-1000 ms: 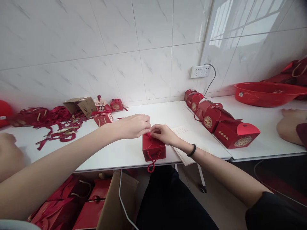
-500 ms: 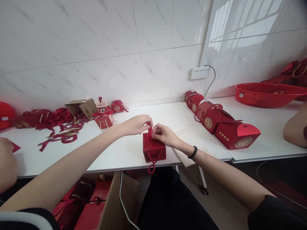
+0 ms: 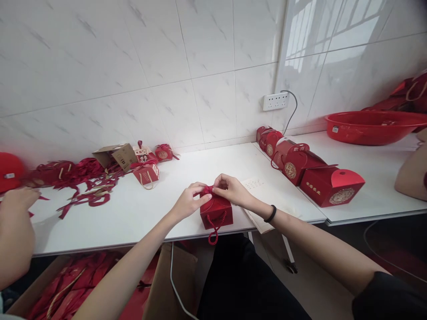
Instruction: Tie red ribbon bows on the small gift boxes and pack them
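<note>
A small red gift box (image 3: 216,213) stands upright at the table's front edge, its twisted red cord handle (image 3: 213,240) hanging over that edge. On its top sits a red ribbon (image 3: 207,191), gathered between both hands. My left hand (image 3: 189,201) pinches the ribbon from the left, thumb and fingers pressed together. From the right, my right hand (image 3: 230,189) pinches the ribbon too, with a black band on that wrist. The fingers partly hide the ribbon, so its knot or bow shape is hard to make out.
Several red boxes (image 3: 328,186) line the right side, before a red basin (image 3: 373,129). Loose ribbons (image 3: 90,186), an open cardboard box (image 3: 116,155) and small gift boxes (image 3: 147,173) lie at the left. A co-worker's hand (image 3: 16,213) is at far left. Paper (image 3: 256,191) lies beside my right wrist.
My left hand has come down from above the box to its top, bringing the raised ribbon down. My right hand stays at the ribbon. The co-worker's hand at left has moved farther into view.
</note>
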Action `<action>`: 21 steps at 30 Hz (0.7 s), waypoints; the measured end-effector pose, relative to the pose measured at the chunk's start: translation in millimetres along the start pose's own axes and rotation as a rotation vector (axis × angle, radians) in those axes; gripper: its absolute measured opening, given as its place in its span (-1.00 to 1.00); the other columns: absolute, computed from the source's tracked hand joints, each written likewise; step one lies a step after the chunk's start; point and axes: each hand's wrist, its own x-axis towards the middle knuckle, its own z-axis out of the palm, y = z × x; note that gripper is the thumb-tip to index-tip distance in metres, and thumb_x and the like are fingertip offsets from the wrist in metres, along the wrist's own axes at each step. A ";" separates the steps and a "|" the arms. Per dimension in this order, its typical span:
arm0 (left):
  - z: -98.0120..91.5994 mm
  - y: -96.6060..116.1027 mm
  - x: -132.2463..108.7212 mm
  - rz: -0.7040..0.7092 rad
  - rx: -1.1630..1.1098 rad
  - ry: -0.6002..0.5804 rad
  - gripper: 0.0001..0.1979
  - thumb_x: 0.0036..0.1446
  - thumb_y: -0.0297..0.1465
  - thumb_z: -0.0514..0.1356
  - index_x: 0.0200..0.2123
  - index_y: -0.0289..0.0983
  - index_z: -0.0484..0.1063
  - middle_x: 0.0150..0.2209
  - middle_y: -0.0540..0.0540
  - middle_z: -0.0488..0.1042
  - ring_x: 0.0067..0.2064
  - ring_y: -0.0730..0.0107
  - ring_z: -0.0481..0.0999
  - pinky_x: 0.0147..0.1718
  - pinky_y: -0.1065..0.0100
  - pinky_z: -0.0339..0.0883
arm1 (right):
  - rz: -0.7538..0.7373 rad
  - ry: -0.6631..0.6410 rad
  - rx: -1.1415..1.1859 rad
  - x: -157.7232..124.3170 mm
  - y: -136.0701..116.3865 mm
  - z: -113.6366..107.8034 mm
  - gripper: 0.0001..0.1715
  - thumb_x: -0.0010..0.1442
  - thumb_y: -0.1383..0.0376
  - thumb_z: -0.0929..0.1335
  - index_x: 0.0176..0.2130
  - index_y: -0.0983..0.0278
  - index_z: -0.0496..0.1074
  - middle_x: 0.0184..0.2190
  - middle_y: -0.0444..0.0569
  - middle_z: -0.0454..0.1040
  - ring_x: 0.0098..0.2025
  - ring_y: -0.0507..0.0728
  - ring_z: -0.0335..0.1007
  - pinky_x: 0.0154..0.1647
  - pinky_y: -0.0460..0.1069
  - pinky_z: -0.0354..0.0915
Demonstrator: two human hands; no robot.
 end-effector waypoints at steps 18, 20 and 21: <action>30.9 -4.3 -2.0 -0.182 -0.319 0.200 -0.75 0.07 -0.29 0.07 -0.51 -0.25 0.46 -0.15 -0.11 0.43 -0.02 0.22 0.35 -0.04 0.27 0.20 | -0.164 -0.045 -0.430 -2.3 -5.1 -5.7 -0.86 0.09 0.48 0.21 -0.39 0.25 0.24 -0.48 -0.14 0.39 -0.45 0.02 0.30 -0.37 -0.06 0.24; 31.9 -3.7 -1.3 -0.188 -0.316 0.206 -0.75 0.06 -0.30 0.07 -0.53 -0.26 0.45 -0.15 -0.11 0.43 -0.02 0.22 0.35 -0.04 0.27 0.22 | -0.184 -0.036 -0.457 -3.0 -2.6 -6.7 -0.87 0.10 0.47 0.21 -0.39 0.25 0.25 -0.47 -0.13 0.39 -0.43 0.03 0.32 -0.35 -0.04 0.27; 32.2 -3.7 -1.1 -0.189 -0.319 0.210 -0.75 0.06 -0.30 0.06 -0.53 -0.26 0.45 -0.15 -0.11 0.44 -0.02 0.22 0.36 -0.04 0.27 0.23 | -0.208 -0.020 -0.463 -4.1 -1.8 -7.4 -0.87 0.11 0.46 0.21 -0.38 0.25 0.26 -0.44 -0.11 0.39 -0.40 0.04 0.33 -0.34 -0.03 0.29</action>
